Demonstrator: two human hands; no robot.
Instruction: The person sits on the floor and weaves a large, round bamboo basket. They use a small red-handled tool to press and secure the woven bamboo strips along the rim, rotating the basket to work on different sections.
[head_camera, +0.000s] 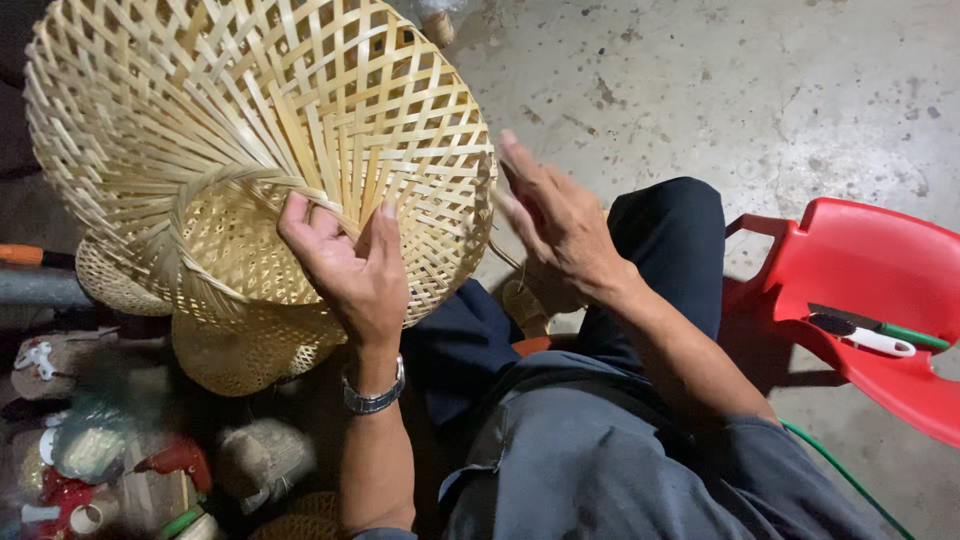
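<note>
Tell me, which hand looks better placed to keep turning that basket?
Probably the left hand: its fingers already grip the woven basket inside. The right hand is open beside the rim, gripping nothing.

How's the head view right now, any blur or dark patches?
Head view: the woven bamboo basket and left hand are sharp and evenly lit; the right hand is slightly motion-blurred; the clutter at lower left is dim and soft; the red chair casts a shadow on the concrete floor.
</note>
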